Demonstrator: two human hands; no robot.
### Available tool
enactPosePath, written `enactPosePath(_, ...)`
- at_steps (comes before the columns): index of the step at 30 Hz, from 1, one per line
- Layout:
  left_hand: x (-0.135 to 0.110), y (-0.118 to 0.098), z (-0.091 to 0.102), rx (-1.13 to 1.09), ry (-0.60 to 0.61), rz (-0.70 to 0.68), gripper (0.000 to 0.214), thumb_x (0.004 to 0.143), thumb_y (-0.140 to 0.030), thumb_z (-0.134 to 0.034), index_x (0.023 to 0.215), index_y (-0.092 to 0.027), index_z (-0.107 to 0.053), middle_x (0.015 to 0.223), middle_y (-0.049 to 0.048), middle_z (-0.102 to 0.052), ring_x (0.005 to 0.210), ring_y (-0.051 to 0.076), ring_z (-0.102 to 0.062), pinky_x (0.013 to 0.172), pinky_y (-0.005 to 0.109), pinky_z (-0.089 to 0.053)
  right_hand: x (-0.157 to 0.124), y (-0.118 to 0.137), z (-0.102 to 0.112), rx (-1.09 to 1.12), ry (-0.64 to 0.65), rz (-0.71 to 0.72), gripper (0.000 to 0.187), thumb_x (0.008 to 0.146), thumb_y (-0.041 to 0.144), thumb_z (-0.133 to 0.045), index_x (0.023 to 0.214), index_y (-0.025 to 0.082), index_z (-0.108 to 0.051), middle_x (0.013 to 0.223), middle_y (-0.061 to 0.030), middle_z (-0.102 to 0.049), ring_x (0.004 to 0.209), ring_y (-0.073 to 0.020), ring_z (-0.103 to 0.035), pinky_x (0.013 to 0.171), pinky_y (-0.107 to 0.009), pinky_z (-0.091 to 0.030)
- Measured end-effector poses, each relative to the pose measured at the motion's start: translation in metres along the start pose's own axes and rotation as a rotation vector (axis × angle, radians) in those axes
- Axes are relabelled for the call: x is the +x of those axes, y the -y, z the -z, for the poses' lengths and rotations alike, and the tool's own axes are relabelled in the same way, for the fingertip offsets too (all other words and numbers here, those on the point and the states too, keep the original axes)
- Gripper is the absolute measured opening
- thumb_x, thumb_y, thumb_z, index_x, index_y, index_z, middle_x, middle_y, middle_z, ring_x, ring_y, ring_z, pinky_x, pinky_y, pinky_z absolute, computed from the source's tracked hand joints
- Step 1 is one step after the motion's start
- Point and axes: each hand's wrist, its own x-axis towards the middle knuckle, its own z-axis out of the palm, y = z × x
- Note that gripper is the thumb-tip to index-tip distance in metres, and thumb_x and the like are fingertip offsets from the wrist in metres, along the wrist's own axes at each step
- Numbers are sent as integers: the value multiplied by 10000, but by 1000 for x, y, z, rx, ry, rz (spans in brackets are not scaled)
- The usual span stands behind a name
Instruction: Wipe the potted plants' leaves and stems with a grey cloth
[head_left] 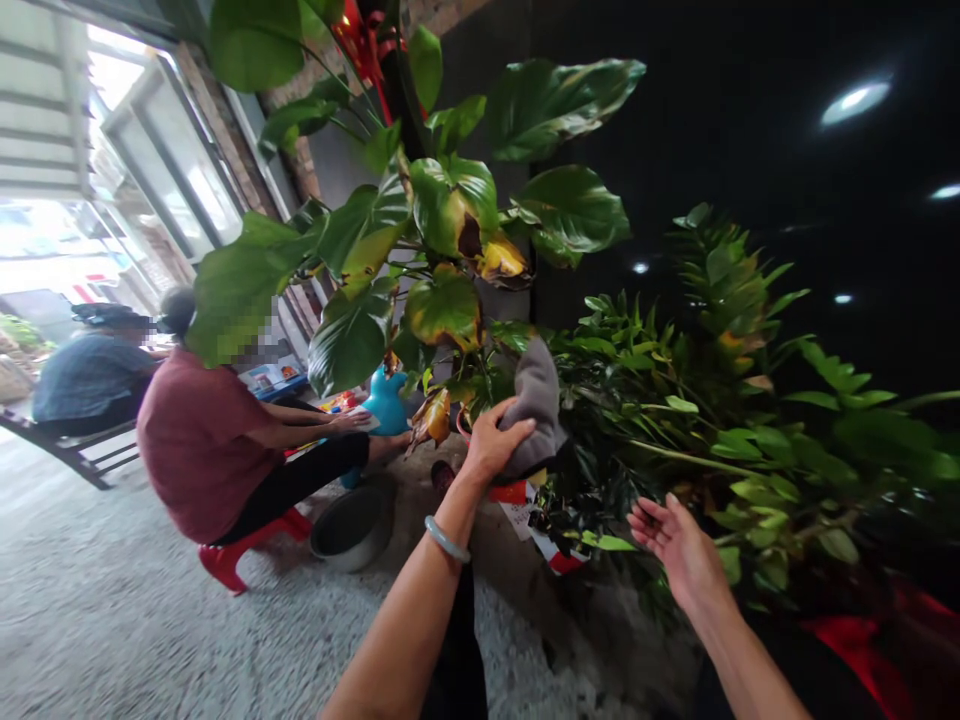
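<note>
My left hand (496, 440), with a pale bangle (448, 541) on its wrist, is closed around a grey cloth (541, 405). The cloth bunches upward from the fingers, below the large-leaved plant (450, 200). Several of that plant's leaves are yellow and brown at the edges. To the right, my right hand (679, 545) is palm up with its fingers apart and a little curled, holding nothing. It is beside the lower leafy plant (660, 400); whether it touches the leaves I cannot tell.
A person in a dark red shirt (214, 440) sits on a red stool (251, 545) at the left. Behind sits another person in blue (94, 365) on a bench (71, 450). A grey basin (352, 535) stands on the concrete floor (172, 640), near a blue rounded object (386, 400).
</note>
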Motion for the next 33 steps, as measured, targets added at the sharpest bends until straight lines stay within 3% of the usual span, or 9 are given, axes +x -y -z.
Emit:
enactPosePath(3,-17,34,3,233,244,221,457,595,-313,-729,1027,-163,-720,959,34,-729,970,260,-626,879,344,-474,-2,0,1,-5,-3,-2,273,656,464,-663,646,193,-691,615,-63,-718,576,-207,-675,522,-299,-531)
enactPosePath(6,-29,34,14,67,469,256,478,578,-366,-744,1004,-151,-729,887,24,-731,891,249,-643,808,323,-495,-4,0,3,-16,6,-7,282,635,453,-686,670,173,-696,622,-68,-717,582,-208,-675,533,-298,-528)
enactPosePath(13,-3,-23,20,-151,-71,-81,539,686,-364,-686,1179,-150,-650,1085,65,-705,1002,248,-629,886,332,-491,-4,1,-3,-24,7,1,271,636,451,-678,650,180,-679,622,-68,-708,601,-203,-670,564,-301,-522)
enactPosePath(15,-2,-11,9,-47,-67,-43,509,685,-322,-684,1166,-158,-656,1104,63,-703,1023,249,-627,920,346,-481,-4,0,-6,-27,12,9,278,614,451,-695,668,179,-684,647,-65,-716,611,-198,-671,567,-293,-519)
enactPosePath(19,-22,31,-6,251,212,205,457,562,-260,-760,1012,-184,-730,1065,48,-720,1070,301,-610,974,395,-441,-7,0,-7,-48,19,10,330,575,455,-725,701,151,-712,670,-82,-727,629,-209,-677,553,-287,-509)
enactPosePath(22,-33,38,4,61,363,251,443,577,-331,-739,990,-170,-735,943,23,-735,960,274,-643,875,355,-487,-9,1,-4,-56,19,10,330,570,457,-730,683,148,-718,650,-83,-724,606,-213,-674,547,-294,-514)
enactPosePath(29,8,-8,16,-260,-185,-57,481,661,-396,-694,1078,-155,-693,1030,65,-716,958,240,-639,871,346,-496,-9,6,-7,-35,19,8,266,570,423,-718,638,166,-711,626,-67,-720,590,-182,-668,536,-260,-521)
enactPosePath(31,13,0,1,-180,-186,-63,466,670,-356,-692,1091,-158,-689,1068,71,-712,1007,245,-631,922,364,-478,-9,5,-10,-35,23,5,267,570,416,-710,643,160,-713,633,-72,-723,594,-178,-668,539,-253,-520)
enactPosePath(33,6,16,-14,-30,-8,4,469,626,-308,-727,1074,-170,-704,1076,65,-715,1045,261,-621,957,374,-457,-9,3,-12,-38,13,4,270,577,421,-702,643,159,-711,625,-72,-721,586,-182,-666,529,-257,-516)
